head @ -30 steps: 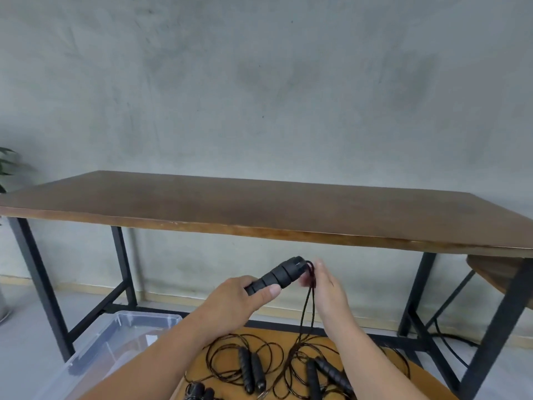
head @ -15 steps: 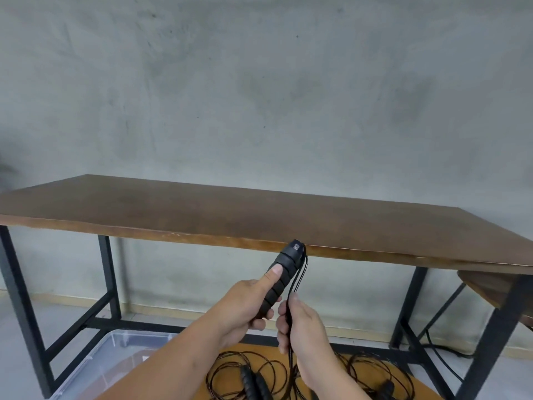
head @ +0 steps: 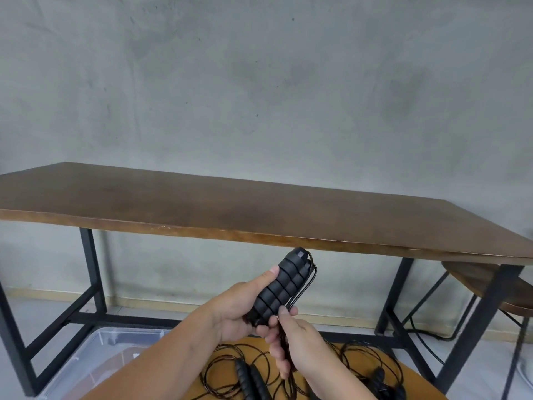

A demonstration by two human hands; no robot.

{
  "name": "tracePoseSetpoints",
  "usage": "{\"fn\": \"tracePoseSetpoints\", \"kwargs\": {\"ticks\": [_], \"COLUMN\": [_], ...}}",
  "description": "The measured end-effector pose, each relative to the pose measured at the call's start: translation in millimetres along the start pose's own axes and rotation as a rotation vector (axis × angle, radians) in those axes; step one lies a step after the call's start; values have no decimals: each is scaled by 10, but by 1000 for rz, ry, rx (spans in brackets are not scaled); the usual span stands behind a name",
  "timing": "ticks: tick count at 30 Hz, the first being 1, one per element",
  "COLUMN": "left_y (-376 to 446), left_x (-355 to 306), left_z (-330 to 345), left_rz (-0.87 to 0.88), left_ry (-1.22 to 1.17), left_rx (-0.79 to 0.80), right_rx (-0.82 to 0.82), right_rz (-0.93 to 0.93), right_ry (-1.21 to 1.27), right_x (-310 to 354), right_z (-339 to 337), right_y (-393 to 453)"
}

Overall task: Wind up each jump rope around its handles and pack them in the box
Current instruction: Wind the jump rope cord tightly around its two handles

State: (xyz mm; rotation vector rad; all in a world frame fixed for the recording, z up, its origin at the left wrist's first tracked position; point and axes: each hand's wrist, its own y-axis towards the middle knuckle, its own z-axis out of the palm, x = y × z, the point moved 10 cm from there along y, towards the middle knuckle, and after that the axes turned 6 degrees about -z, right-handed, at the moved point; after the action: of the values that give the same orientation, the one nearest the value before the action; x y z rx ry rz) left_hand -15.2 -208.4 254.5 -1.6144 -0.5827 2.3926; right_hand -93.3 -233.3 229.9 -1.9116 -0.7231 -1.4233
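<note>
Loose jump ropes [head: 251, 368], clear box [head: 98, 346] below hands.

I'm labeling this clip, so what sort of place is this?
Probably a plain workroom or studio: a bare concrete wall, a long wooden table on black metal legs, and a clear plastic box on the floor.

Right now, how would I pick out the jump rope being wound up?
Look below the front edge of the long brown table. There the left hand grips a pair of ribbed black handles pointing up, while the right hand pinches their cord. The other ropes lie loose on the orange surface below.
</note>
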Motion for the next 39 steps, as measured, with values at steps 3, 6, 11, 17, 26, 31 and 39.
{"fn": "tracePoseSetpoints", "kwargs": {"ticks": [3, 6, 11, 17, 26, 31, 39], "left_y": [22, 39, 62, 14, -148, -194, -213], "left_x": [-15, -41, -169, -255, -319, -298, -231], "left_z": [2, -3, -319, -387, -191, -16, 163], "left_rz": [-5, 12, 109, 174, 204, 213, 254], "left_ry": [-6, 57, 202, 1036, 1529, 1697, 1709], "left_rx": [42, -15, -203, -427, -486, -433, -347], "right_rx": [8, 19, 156, 104, 24, 146, 323], "right_rz": [-7, 13, 23, -65, -253, -343, -414], "right_ry": [75, 135, -30, -526, -815, -909, -903], "right_x": [7, -50, -117, 169, 920, 1196, 1312], "right_z": [31, 37, 105, -110, -644, -491, -226], "right_y": [-4, 25, -11, -28, -79, -62, 105]}}
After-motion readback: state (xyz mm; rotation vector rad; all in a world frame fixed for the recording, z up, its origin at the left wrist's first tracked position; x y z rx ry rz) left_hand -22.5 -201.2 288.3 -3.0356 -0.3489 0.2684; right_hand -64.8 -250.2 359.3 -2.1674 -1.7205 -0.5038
